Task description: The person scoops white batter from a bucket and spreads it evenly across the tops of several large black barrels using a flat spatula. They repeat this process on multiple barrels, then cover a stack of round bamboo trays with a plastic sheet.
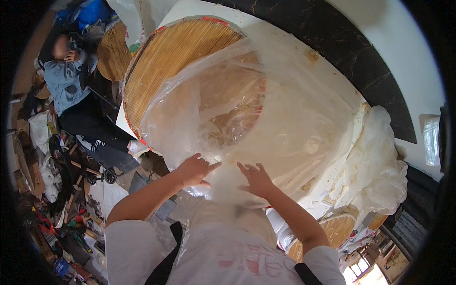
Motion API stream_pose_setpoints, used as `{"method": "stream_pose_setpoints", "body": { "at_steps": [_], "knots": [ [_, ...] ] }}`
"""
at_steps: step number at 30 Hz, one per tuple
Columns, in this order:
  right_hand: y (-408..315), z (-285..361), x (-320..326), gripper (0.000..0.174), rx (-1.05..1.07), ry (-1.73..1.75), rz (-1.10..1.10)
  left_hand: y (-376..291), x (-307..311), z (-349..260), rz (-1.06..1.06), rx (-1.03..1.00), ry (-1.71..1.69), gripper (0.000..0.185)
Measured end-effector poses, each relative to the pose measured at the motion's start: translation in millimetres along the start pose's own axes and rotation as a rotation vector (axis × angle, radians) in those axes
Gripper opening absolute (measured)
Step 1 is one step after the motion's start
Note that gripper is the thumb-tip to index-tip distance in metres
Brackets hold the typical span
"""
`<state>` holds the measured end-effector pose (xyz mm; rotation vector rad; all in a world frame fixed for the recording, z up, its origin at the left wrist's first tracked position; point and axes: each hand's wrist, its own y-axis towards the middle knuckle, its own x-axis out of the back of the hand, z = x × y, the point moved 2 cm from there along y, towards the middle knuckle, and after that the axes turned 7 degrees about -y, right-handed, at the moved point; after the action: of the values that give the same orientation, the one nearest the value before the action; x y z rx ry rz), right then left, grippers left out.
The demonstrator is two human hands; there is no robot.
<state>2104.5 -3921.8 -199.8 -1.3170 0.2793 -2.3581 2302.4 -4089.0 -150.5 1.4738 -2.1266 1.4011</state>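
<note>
A large clear plastic sheet is spread before me over a white table and over part of a round slatted wooden lid or tray with a red-taped edge. Near the sheet's left edge, my left hand has its fingers apart and rests on or just above the plastic. My right hand is also spread at the near part of the sheet, with no clear grip on it. Creased plastic lies over the right part of the round piece. Whether either hand touches the film is hard to tell.
Bunched clear plastic hangs at the table's right end. More round slatted pieces stand low at the right. A person in a denim jacket is at the upper left, beside a small-wheeled stroller or cart. Mixed clutter covers the left floor.
</note>
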Motion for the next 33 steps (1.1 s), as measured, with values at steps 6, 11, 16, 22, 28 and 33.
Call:
{"method": "stream_pose_setpoints", "body": {
  "at_steps": [6, 11, 16, 22, 28, 33],
  "knots": [
    [-26.8, -78.0, -68.6, 0.014, -0.335, -0.212, 0.528, -38.6, -28.8, 40.3, 0.454, 0.177, 0.122, 0.075],
    [-4.4, -56.8, -28.8, 0.033, -0.454, -0.027, 0.025, -47.5, -47.2, 46.0, 0.276, 0.014, 0.073, 0.051],
    [86.0, -20.8, -18.9, 0.037, -0.458, -0.039, -0.477, -38.7, -49.1, 19.7, 0.244, -0.035, -0.042, 0.050],
    [78.0, -131.6, -43.4, 0.016, -0.762, -0.301, -0.061, -90.8, -56.0, 59.3, 0.457, 0.165, -0.225, 0.049],
    [34.7, -223.9, 88.9, 0.052, -1.133, -0.595, -0.063, -98.0, -75.5, 62.3, 0.624, 0.237, -0.297, 0.043],
    [69.0, -120.8, 65.9, 0.054, -0.665, -0.180, -0.597, 5.8, -34.7, 44.9, -0.155, 0.187, -0.886, 0.032]
  ]
}}
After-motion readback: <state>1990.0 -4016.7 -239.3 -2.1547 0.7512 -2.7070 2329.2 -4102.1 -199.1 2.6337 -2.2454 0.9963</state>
